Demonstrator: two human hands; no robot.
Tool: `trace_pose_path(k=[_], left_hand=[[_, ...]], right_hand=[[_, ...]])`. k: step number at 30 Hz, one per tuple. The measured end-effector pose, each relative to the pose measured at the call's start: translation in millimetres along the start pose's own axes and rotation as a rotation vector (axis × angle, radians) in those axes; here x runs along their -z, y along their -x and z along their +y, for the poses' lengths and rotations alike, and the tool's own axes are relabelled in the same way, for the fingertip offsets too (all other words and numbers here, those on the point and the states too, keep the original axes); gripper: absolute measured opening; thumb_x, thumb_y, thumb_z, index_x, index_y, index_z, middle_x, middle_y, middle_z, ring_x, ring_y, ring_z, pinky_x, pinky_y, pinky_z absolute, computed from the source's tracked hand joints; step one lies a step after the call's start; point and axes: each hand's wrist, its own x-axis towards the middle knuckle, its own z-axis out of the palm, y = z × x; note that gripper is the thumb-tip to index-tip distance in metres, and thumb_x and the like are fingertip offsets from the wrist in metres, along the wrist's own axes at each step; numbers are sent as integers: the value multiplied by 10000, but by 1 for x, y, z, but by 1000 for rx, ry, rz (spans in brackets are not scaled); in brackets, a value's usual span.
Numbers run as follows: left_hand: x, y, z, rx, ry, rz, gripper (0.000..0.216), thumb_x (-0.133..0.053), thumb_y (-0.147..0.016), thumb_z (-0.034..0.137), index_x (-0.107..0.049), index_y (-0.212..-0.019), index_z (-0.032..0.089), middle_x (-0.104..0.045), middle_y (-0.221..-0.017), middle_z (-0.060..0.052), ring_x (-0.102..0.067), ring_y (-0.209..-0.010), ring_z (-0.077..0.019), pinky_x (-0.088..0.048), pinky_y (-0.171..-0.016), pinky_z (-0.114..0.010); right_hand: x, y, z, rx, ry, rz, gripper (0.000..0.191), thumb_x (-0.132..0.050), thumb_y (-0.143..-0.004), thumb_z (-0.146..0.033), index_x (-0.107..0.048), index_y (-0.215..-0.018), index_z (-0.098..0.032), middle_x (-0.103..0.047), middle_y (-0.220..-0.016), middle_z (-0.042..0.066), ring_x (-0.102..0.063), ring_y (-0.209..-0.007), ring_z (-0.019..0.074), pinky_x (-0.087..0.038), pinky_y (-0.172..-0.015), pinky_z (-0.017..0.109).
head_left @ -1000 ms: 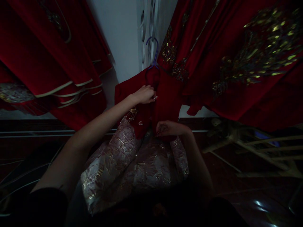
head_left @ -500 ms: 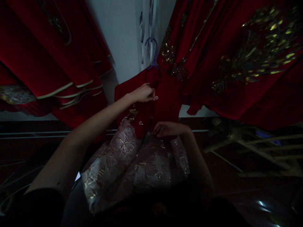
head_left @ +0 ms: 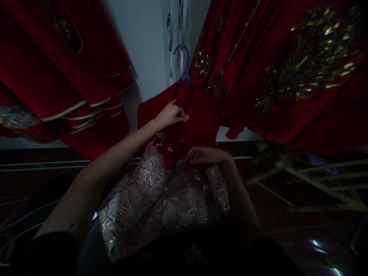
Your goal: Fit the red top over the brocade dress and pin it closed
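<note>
A red jacket (head_left: 201,128) with silvery-pink brocade lower parts (head_left: 184,195) hangs on a purple hanger (head_left: 185,67) in front of me. Its brocade reaches down over my lap. Near the top of the front opening, my left hand (head_left: 170,115) pinches the cloth beside a pearl flower (head_left: 186,117). Lower down, my right hand (head_left: 203,155) has its fingers curled at the jacket's front edge, by another beaded flower (head_left: 185,159). Left of the opening sit a gold fan-shaped ornament (head_left: 161,135) with hanging beads and a further pearl flower (head_left: 170,149). Dim light hides the fingertips' exact grip.
Red garments with pale trim (head_left: 66,84) hang on the left. Red cloth with gold sequins (head_left: 322,57) hangs on the right. Behind the hanger are metal bars (head_left: 179,34) and a pale wall (head_left: 140,38). A wooden frame (head_left: 313,180) stands at right on the dark floor.
My left hand has shifted slightly left, still pinching beside the upper pearl flower. My right hand stays nearly in place at the lower edge. The whole view has drifted a little.
</note>
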Motion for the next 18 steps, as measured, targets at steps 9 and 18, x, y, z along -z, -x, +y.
trace_pose_path(k=[9,18], left_hand=[[5,-7,5,-30,-189,-116,137,-747,-675,231,-675,-772,166,-631,-659,26,-622,-824,-184,-127,-1145,-495],[6,2,11,-209,-514,-113,201,-573,-830,329,-659,-888,156,-666,-722,-6,-652,-804,-183,-138,-1147,-573]], right_hand=[[-2,-1,-1,-13,18,-20,273,-682,-780,-328,-615,-996,-176,-680,-986,32,-636,-898,133,-500,-836,296],[0,2,-20,44,44,30,328,-671,-790,-381,-610,-1037,-175,-676,-1021,57,-630,-954,156,-484,-899,351]])
